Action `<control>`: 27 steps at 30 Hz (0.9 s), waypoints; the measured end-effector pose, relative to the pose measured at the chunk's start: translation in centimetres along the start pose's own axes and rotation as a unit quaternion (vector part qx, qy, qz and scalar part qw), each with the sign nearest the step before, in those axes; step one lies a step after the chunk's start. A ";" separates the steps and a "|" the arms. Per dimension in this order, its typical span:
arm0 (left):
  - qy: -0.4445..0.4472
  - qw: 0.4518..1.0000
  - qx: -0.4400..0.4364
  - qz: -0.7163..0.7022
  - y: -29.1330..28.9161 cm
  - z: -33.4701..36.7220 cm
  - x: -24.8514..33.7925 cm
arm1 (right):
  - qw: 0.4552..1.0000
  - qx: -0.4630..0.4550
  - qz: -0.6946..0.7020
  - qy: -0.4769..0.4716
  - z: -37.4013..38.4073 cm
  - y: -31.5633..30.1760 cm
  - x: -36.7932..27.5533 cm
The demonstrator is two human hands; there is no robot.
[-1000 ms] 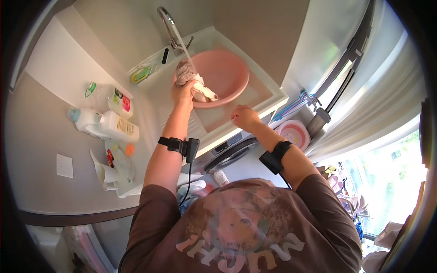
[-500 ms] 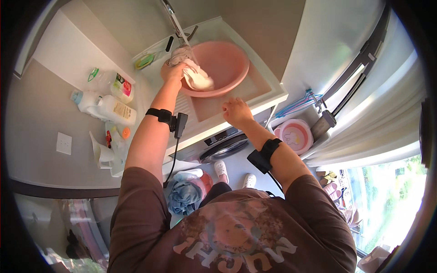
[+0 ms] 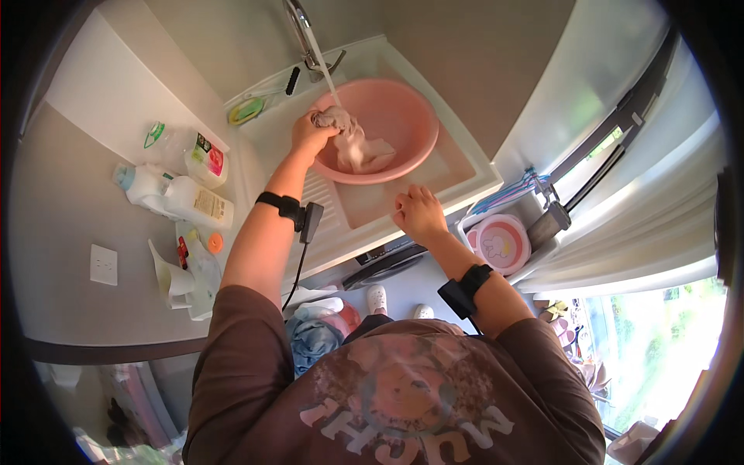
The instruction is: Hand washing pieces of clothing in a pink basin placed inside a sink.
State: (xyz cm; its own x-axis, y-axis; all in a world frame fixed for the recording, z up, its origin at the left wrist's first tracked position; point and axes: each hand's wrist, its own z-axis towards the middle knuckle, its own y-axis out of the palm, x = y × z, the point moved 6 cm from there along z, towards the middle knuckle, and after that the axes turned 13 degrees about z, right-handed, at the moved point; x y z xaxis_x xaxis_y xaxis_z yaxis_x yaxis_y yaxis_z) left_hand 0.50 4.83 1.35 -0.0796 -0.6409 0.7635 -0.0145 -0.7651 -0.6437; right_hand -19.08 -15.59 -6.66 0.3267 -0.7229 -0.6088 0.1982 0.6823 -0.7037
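Since the earlier frame of the head view, the left hand [image 3: 311,136] has moved inward over the near-left rim of the pink basin [image 3: 422,116], and the pale cloth [image 3: 360,151] it grips now trails farther along the basin's inside. The right hand [image 3: 421,215] has changed little.

Head view, the only 1 of the 2 cameras shown: the left hand is closed on the bunched upper end of the cloth, whose lower part hangs spread out in the basin. Water [image 3: 332,84] runs from the tap [image 3: 301,27] and seems to land on the bunched end, close to the fingers. The right hand hangs apart from the cloth, over the front part of the white sink [image 3: 482,184], fingers loosely bent; nothing shows in it, but its palm is hidden, so I cannot tell how far it is closed.

As I judge it, the rinsing is partway through: the cloth is in hand and the water is on, but it is neither wrung out nor set aside. How clean it is cannot be told. Blue fabric [image 3: 314,341] lies bundled on the floor; whether that is washed is also unclear.
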 end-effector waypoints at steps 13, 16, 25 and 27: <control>-0.233 0.908 -0.006 -0.347 -4.2 -9.7 -7.8 | 0.989 -0.069 0.024 0.131 2.1 0.8 1.4; -0.215 0.886 -0.074 -0.404 -3.2 -12.0 -8.1 | 0.960 -0.109 0.111 0.230 3.5 2.5 1.4; -0.105 0.953 -0.005 -0.283 -3.5 -16.1 -8.8 | 0.712 -0.128 0.636 0.269 5.0 6.9 -4.4; -0.103 0.977 0.056 -0.176 -5.4 -16.6 -8.5 | 0.828 -0.114 0.497 0.234 5.4 6.6 -3.4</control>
State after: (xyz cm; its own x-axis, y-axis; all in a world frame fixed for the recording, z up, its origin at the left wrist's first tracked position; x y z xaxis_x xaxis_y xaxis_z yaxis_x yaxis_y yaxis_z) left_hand -15.26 15.45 -2.51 0.1134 -0.3268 0.9383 0.1048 -0.9352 -0.3383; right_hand -13.89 -8.06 -7.25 -0.1800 0.1832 -0.9664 -0.1497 0.9659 0.2110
